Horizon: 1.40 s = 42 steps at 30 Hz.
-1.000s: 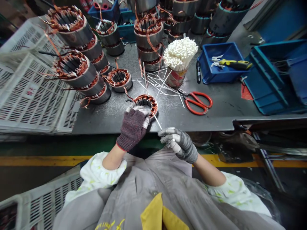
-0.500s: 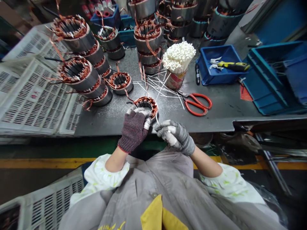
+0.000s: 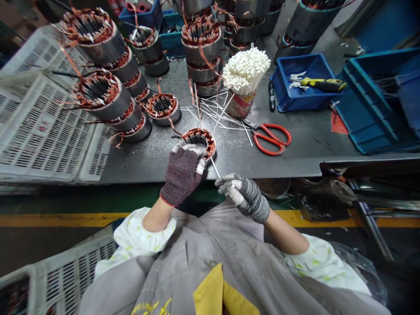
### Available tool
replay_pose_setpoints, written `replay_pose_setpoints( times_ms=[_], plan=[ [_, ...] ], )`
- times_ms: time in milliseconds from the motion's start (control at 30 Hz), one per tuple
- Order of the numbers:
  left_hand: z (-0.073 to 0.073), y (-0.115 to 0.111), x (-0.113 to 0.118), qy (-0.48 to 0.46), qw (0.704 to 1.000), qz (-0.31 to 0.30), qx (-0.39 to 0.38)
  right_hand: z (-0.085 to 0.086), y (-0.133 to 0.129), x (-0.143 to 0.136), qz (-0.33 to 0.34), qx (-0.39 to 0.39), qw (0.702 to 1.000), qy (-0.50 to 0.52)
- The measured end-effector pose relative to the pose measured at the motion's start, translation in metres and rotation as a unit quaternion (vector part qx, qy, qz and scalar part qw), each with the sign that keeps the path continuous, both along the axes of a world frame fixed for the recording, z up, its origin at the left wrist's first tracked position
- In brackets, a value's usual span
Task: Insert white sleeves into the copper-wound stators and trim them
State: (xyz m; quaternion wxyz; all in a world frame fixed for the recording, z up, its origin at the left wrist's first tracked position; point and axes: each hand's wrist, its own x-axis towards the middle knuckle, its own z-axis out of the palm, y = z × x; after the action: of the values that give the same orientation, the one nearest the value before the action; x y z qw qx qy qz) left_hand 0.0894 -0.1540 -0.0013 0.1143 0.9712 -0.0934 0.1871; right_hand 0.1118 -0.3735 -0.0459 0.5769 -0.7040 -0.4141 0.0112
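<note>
A motor stator with copper windings lies near the front edge of the table. My left hand, in a dark maroon glove with pale fingertips, grips its near left side. My right hand, in a grey glove, is closed around one end of a thin white tie cord. That cord runs taut from the stator's near right rim to my right fingers, which are just off the table edge. My fingers hide part of the stator's near side.
Stacked stators stand at the left, beside white crates. Behind my hands are loose white strips, a can full of them, and red-handled scissors. Blue bins hold a yellow-black cutter at the right.
My right hand has drawn away from the stator, down and to the right, and more of the cord shows stretched straight. My left hand keeps its hold on the stator.
</note>
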Motion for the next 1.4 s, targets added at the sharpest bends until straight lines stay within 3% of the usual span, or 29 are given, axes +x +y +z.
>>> replay_pose_setpoints(
  times_ms=[200,467,700,1000,1267,1400],
  plan=[
    [0.001,-0.001,-0.001,-0.016,1.000,0.006,0.013,0.009,0.009,0.014,0.022,0.025,0.999,-0.022],
    [0.002,0.001,0.000,-0.028,0.999,-0.013,0.015,0.000,-0.005,-0.002,0.035,0.025,0.999,0.016],
    [0.001,0.001,0.000,-0.031,0.999,-0.009,0.013,0.005,-0.003,-0.001,-0.001,0.009,1.000,0.004],
    [0.003,-0.001,0.000,-0.013,1.000,-0.003,0.009,0.016,-0.002,-0.001,0.018,-0.012,1.000,0.011],
    [0.001,0.000,-0.001,-0.019,1.000,0.010,-0.010,0.013,0.024,0.021,0.004,0.016,1.000,-0.006],
    [0.002,0.000,-0.001,-0.016,1.000,-0.004,0.005,0.026,0.010,0.012,-0.029,0.009,0.999,-0.019]
  ],
)
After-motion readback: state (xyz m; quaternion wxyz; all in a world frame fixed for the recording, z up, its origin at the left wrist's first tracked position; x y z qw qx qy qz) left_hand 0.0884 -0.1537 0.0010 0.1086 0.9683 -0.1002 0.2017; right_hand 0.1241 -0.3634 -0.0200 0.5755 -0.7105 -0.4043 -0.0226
